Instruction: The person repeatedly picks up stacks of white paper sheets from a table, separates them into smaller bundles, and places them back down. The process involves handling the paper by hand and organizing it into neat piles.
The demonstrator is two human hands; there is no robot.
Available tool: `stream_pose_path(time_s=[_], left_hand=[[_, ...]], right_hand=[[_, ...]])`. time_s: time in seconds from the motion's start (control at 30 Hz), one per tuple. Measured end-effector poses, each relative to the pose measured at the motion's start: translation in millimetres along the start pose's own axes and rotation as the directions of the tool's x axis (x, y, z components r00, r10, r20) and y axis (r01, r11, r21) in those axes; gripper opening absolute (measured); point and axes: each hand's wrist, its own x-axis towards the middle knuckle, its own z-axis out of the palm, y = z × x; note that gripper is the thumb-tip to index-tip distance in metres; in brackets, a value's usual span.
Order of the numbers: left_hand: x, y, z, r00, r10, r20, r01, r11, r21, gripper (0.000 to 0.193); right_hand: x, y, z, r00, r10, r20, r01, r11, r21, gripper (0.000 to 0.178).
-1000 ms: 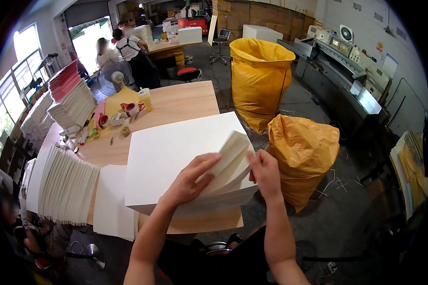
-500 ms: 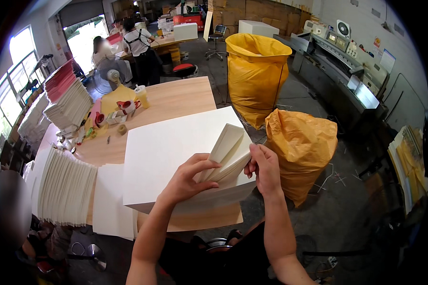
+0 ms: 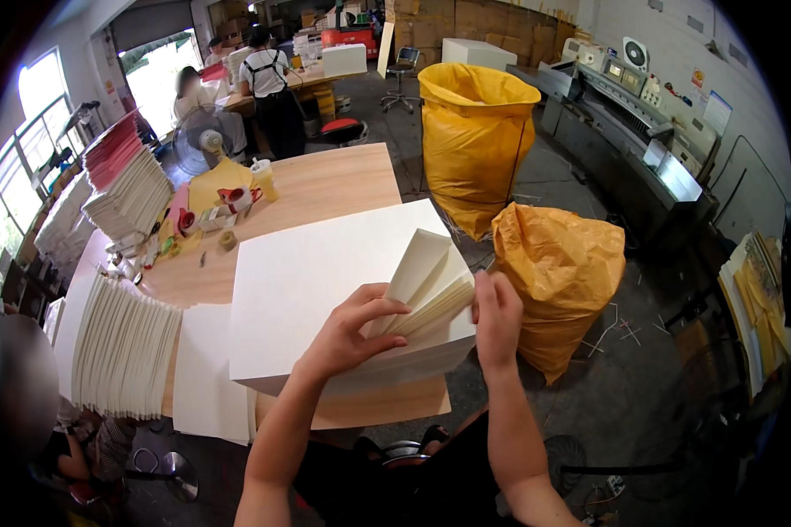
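My left hand (image 3: pixel 353 329) grips a small fanned bundle of cream paper pieces (image 3: pixel 426 290), thumb on the near side and fingers across it. The pieces spread apart toward their far ends. The bundle rests at the right end of a tall block of stacked white sheets (image 3: pixel 303 272). Just right of the bundle is my right hand (image 3: pixel 498 321), fingers curled together at the block's right edge. Whatever its fingertips may hold is hidden.
Two yellow sacks, one tall (image 3: pixel 475 149) and one lower (image 3: pixel 558 281), stand right of the wooden table (image 3: pixel 343 176). Fanned cream sheets (image 3: pixel 123 351) lie left. A fan (image 3: pixel 206 140), a drink cup (image 3: pixel 264 178) and tape rolls are farther back. People work beyond.
My right hand has moved slightly right and down, away from the bundle's edges. The pieces look more fanned out. My left hand keeps its grip in nearly the same place.
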Motion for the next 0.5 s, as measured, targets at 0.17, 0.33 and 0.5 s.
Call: stream_pose_path(time_s=[0.17, 0.33, 0.5], left_hand=[[-1, -4, -1, 1.0, -0.01, -0.007, 0.01, 1.0, 0.021, 0.054], [-1, 10, 5, 0.985, 0.133, 0.107, -0.163, 0.92, 0.356, 0.071], [1, 11, 5, 0.986, 0.11, 0.126, -0.152, 0.899, 0.411, 0.069]], right_hand=[[-37, 0, -4, 0.861, -0.426, 0.278, 0.507, 0.678, -0.532, 0.024], [-51, 22, 0, 0.786, -0.262, 0.56, 0.571, 0.655, -0.495, 0.036], [-48, 23, 1, 0.796, -0.229, 0.56, 0.541, 0.683, -0.491, 0.036]])
